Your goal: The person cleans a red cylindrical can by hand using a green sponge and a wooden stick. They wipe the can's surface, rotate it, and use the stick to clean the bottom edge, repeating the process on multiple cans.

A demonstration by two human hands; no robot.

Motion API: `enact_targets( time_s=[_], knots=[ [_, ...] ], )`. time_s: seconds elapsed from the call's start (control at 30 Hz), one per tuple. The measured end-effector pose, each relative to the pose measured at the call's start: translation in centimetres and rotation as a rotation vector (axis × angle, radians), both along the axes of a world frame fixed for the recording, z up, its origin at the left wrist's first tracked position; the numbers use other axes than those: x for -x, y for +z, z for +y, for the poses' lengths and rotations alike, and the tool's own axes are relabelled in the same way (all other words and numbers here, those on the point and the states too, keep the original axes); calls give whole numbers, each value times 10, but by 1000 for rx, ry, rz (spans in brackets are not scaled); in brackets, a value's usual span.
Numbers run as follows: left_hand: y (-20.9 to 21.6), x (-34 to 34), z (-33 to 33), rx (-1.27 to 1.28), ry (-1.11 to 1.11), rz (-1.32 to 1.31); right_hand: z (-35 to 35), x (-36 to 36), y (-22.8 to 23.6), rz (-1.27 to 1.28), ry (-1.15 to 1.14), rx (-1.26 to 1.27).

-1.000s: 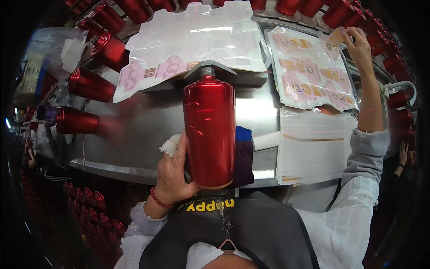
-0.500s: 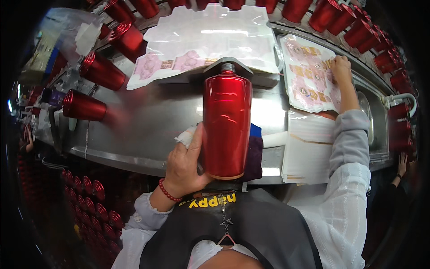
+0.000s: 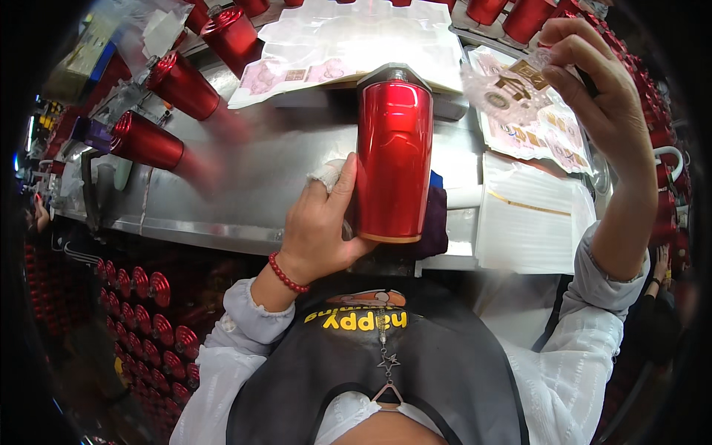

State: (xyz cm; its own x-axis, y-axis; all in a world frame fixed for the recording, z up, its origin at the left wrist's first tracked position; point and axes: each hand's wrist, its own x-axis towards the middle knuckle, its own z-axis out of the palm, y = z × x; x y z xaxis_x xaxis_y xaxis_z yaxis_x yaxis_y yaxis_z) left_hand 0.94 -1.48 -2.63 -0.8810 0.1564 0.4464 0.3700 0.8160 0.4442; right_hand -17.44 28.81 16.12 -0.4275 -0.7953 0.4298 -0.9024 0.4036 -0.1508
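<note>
A glossy red bottle (image 3: 395, 163) with a threaded silver neck leans in front of me, its neck against a dark angled holder (image 3: 393, 72). My left hand (image 3: 322, 211) is closed on the bottle's lower left side, the thumb along it and some fingers hidden. A white wrap (image 3: 326, 174) covers one fingertip of that hand. Raised at the right, my right hand (image 3: 597, 85) pinches a thin translucent decal (image 3: 508, 95) printed in pink and gold. It hangs just over the sheet of similar decals (image 3: 545, 137).
White paper sheets (image 3: 523, 230) lie at the near right of the metal bench (image 3: 259, 170). A big translucent decal sheet (image 3: 356, 37) spreads at the back. Red bottles (image 3: 182, 85) stand around the far rim; more red bottles (image 3: 152, 326) fill the lower left. A dark cloth (image 3: 437, 219) lies behind the bottle.
My right hand has lifted off the decal sheet at the right and now holds one decal up in the air. My left hand stays on the bottle. The whole view has shifted slightly.
</note>
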Motion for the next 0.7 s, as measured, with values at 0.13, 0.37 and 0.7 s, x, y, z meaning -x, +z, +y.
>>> enact_targets(
  time_s=[0.13, 0.37, 0.7],
  knots=[
    [2, 0, 0, 19, 7, 10, -35, -28, 11, -181, 162, 95],
    [-4, -2, -5, -43, -42, -20, -79, -15, -89, -301, 85, 213],
    [30, 11, 4, -188, -190, -17, -98, -20, -120, -398, -59, 282]
  ],
)
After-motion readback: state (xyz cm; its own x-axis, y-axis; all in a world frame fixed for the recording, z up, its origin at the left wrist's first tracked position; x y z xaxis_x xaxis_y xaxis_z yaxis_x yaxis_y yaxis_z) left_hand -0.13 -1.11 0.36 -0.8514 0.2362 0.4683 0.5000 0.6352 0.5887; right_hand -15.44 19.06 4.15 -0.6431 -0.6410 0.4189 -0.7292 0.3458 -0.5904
